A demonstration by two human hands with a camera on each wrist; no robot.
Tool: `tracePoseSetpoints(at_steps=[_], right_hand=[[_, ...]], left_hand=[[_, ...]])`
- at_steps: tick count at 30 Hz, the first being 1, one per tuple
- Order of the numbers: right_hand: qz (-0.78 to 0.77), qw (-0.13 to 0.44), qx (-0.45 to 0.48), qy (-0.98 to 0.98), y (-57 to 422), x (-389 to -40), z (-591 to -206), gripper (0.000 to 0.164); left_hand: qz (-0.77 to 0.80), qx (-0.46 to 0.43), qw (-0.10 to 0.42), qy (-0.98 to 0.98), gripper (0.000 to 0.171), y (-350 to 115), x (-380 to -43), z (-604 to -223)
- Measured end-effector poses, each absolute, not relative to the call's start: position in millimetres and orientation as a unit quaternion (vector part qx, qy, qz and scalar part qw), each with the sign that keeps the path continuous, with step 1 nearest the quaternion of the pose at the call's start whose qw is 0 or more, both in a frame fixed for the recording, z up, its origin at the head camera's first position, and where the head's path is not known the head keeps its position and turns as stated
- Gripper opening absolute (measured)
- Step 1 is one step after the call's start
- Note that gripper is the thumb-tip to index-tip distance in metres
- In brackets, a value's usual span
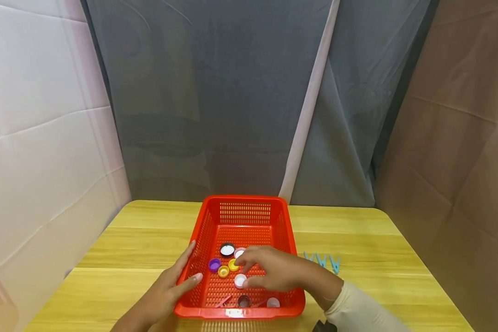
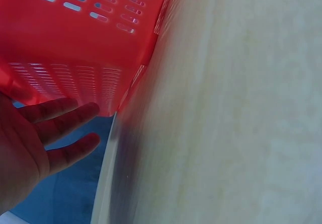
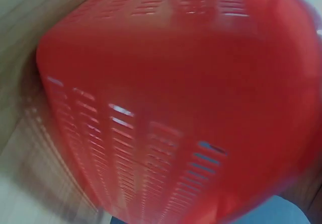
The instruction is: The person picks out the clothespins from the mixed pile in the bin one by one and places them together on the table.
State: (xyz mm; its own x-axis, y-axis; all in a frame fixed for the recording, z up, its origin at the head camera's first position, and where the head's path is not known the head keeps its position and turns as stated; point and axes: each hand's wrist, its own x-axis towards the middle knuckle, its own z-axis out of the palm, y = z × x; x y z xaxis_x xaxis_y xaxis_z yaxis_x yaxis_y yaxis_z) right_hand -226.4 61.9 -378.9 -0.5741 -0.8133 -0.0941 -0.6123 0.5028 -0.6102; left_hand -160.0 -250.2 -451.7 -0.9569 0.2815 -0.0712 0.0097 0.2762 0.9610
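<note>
A red plastic basket (image 1: 242, 313) stands on the table in the head view. My left hand (image 1: 166, 288) holds its left side, thumb over the rim and the other fingers along the outside wall. My right hand (image 1: 275, 269) is inside the basket, its thumb tip at a white bottle cap (image 1: 239, 280) and its index fingertip by a yellow cap (image 1: 233, 264). Nearby lie a purple cap (image 1: 214, 264), a gold-yellow cap (image 1: 223, 271), a black-rimmed white lid (image 1: 227, 249) and a pink-rimmed cap (image 1: 239, 252), partly hidden. The right wrist view shows only the basket's wall (image 3: 166, 68) close up.
At the basket's near end are a brown cap (image 1: 244, 301), a whitish cap (image 1: 273, 302) and a pink clothespin (image 1: 223, 301). Several light-blue clothespins (image 1: 334, 264) lie on the wooden table (image 1: 357, 295), right of the basket. Grey cloth (image 1: 240, 101) hangs behind.
</note>
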Motion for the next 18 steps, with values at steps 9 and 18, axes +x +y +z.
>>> tracePoseSetpoints(at_steps=[9,18], right_hand=[[-0.264,0.297,-0.462,0.793,44.8,-240.0,-391.8,0.045],[-0.335,0.393,-0.429,0.741,38.7,-240.3,-406.5,0.054]], left_hand=[[0.591,0.098,0.109,0.793,0.088,-250.9,-160.6,-451.6],[0.582,0.087,0.104,0.802,0.087,-249.6,-159.0,-450.0]])
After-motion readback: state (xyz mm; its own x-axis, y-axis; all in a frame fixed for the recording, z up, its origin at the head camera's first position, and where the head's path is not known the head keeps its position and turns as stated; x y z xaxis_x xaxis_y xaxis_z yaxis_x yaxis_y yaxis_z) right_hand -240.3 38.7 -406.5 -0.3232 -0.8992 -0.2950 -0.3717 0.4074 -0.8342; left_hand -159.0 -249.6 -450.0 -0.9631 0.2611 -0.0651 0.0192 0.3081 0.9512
